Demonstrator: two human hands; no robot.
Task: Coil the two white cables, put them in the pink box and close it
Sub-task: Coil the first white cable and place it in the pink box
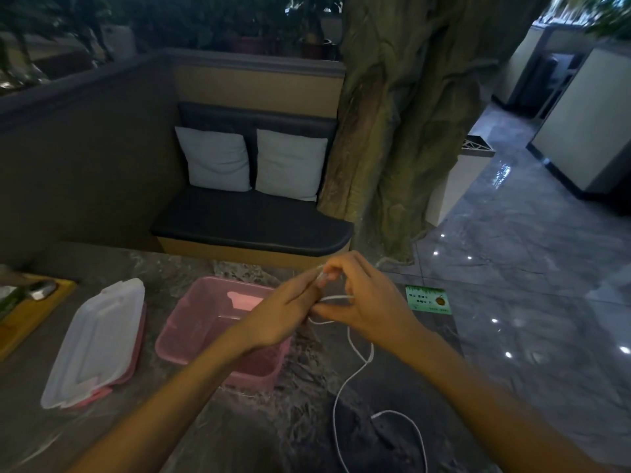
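The open pink box (191, 336) stands on the marbled table, partly behind my left forearm. Its clear lid (99, 339) lies flat to the left of it. Both hands meet just right of the box's far corner. My left hand (283, 312) and my right hand (362, 298) each pinch one white cable (345, 380) near its end, with a short loop between the fingers. The rest of that cable hangs down and trails in curves over the table toward the near edge. A second cable does not show apart from it.
A green card (428, 300) lies at the table's right edge. A yellow wooden board (30, 315) with dark items sits at the far left. Beyond the table are a dark bench with two white cushions (252, 162), a tree-like pillar and a glossy tiled floor.
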